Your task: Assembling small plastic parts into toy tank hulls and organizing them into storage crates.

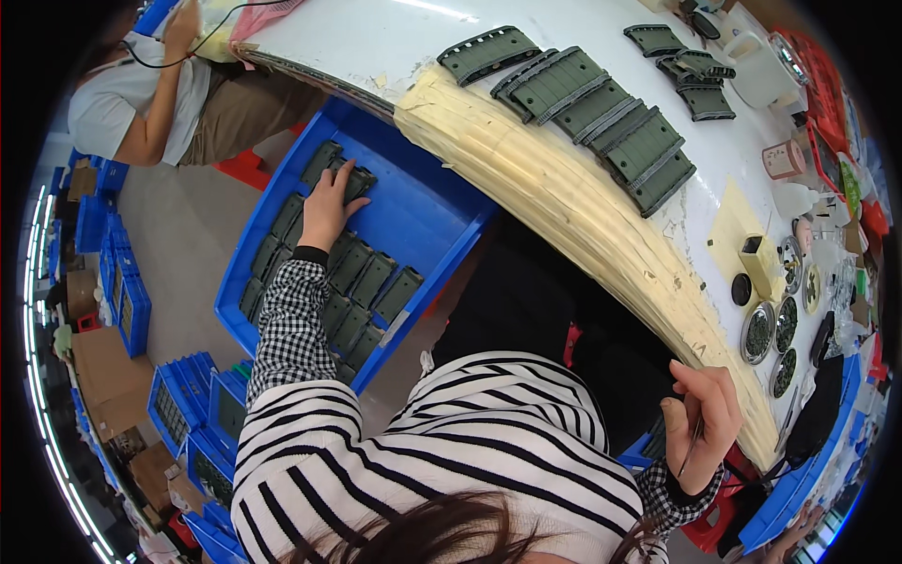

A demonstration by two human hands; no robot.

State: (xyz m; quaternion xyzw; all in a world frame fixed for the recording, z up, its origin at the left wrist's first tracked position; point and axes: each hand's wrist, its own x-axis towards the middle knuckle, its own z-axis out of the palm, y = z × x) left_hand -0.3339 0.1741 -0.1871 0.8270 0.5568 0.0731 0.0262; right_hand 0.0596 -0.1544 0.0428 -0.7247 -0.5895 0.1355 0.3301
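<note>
My left hand [325, 214] reaches into a blue plastic crate [434, 193] at the left. Its thumb and fingers close around a dark green rectangular part [359, 180] near the crate's far end. Rows of similar green parts [349, 263] lie in the crate, some hidden under my forearm. My right hand [703, 418] hangs by the bench edge at the lower right, fingers curled. A thin, dark, sliver-like thing shows between its fingers, too small to name. On the white table [376, 47], several overlapping green parts [601, 117] lie in a row.
Yellowish tape covers the bench edge [564, 211]. More green parts [691, 70] lie at the far right, near small round dishes [757, 334] and a pink cup [783, 160]. Another person [155, 108] sits at the far left. Blue crates [183, 399] are stacked on the floor.
</note>
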